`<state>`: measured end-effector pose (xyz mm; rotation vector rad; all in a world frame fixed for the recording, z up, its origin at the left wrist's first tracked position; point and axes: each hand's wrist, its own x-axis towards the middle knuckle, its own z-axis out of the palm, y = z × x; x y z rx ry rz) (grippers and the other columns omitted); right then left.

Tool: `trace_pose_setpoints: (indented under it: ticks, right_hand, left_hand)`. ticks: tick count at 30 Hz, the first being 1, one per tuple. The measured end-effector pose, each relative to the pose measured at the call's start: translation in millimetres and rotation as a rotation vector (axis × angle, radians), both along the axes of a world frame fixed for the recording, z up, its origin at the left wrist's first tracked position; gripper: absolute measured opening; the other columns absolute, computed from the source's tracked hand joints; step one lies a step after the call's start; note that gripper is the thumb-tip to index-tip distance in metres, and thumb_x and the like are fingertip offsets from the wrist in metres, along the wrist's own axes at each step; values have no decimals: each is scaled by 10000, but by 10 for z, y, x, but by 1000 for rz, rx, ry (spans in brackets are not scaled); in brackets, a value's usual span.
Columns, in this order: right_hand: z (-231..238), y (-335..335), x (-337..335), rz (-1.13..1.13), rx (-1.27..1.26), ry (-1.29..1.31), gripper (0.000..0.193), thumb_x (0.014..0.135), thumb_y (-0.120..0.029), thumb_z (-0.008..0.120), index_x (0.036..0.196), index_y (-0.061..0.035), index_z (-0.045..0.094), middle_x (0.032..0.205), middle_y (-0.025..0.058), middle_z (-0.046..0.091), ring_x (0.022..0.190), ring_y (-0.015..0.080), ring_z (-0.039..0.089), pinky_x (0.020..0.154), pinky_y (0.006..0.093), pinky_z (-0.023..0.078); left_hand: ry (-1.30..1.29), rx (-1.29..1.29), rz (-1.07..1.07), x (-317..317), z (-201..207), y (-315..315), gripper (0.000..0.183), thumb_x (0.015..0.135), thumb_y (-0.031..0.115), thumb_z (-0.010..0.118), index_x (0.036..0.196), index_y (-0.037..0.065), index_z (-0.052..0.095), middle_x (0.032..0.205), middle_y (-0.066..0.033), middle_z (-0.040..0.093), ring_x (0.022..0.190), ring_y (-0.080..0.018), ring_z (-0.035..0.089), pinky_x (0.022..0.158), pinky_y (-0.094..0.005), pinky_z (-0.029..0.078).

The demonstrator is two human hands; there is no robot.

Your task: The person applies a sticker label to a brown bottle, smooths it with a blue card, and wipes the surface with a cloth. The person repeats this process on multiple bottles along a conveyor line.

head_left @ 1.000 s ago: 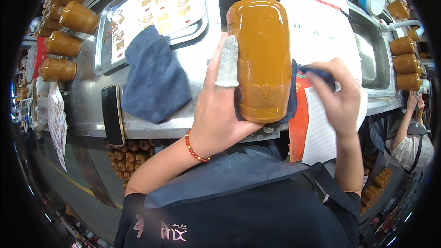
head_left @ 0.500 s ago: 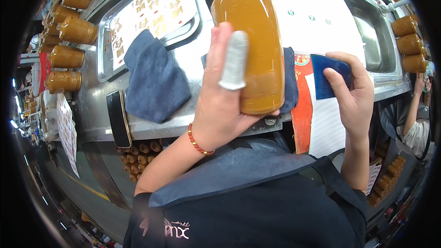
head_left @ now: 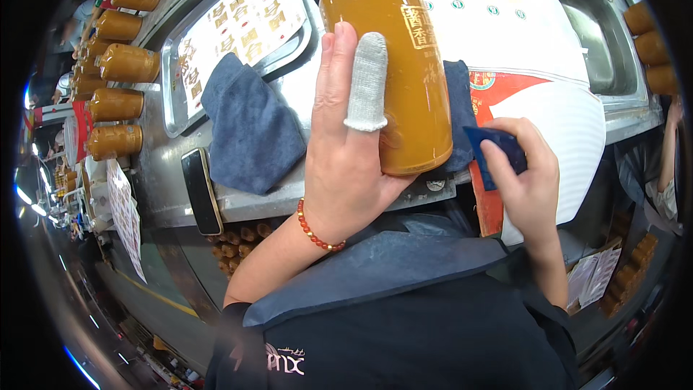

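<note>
A large glass bottle, amber-brown with gold lettering on its right part, leans with its neck pointing away from me. My left hand is closed around its left side and lower end, the fingers lying along the glass. One finger wears a whitish knitted finger cover, and a red bead bracelet circles that wrist. To the right of the bottle's lower end, my right hand pinches a dark blue flat scraper between thumb and fingers. The scraper appears apart from the glass.
A folded blue-grey cloth and a phone lie on the metal bench at left, before a tray holding gold label sheets. White and red cardboard lies right, near a sink. Several amber bottles line the far left.
The bottle has turned in my left hand, so gold lettering now shows on its right part. My right hand has moved left and lower with the scraper, closer to the bottle.
</note>
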<state>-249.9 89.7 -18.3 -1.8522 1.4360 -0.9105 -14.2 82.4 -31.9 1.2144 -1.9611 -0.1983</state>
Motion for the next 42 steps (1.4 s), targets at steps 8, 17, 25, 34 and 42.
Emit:
trace_pose_setpoints:
  ticks: [8, 17, 25, 34, 42]
  right_hand:
    - [12, 136, 224, 43, 33, -303, 219, 872, -34, 755, 1074, -17, 671, 905, 112, 677, 787, 227, 666, 724, 309, 521]
    - [104, 195, 142, -6, 18, -316, 237, 872, -22, 757, 1092, -4, 671, 916, 118, 676, 784, 204, 664, 708, 287, 514]
    - [-103, 160, 110, -66, 129, -237, 208, 880, -39, 741, 1072, -3, 670, 901, 101, 670, 799, 187, 656, 740, 292, 516]
    - [94, 205, 231, 47, -5, -308, 250, 871, -29, 770, 1100, -11, 671, 904, 85, 670, 785, 167, 649, 715, 276, 517]
    - [-55, 163, 113, -90, 83, -234, 210, 878, -7, 735, 1077, -1, 666, 894, 76, 660, 777, 157, 642, 717, 274, 511]
  left_hand:
    - [-45, 2, -24, 32, 3, 16, 1181, 686, 309, 970, 1580, -49, 286, 1642, -277, 238, 1490, -408, 356, 1217, -457, 305]
    - [78, 76, -26, 29, -14, 94, 995, 746, 292, 917, 1555, 23, 403, 1644, -297, 221, 1535, -499, 182, 1225, -535, 262]
    - [27, 1, -43, 27, -71, 16, 1050, 759, 270, 909, 1577, -47, 333, 1647, -311, 212, 1534, -503, 210, 1226, -534, 273]
    - [6, 34, -42, -7, 66, 71, 1064, 708, 250, 932, 1567, -28, 369, 1663, -299, 182, 1546, -511, 156, 1232, -560, 231]
    - [-29, -9, -51, 20, 22, 6, 1018, 733, 244, 912, 1559, -29, 384, 1658, -281, 229, 1547, -491, 188, 1230, -528, 266]
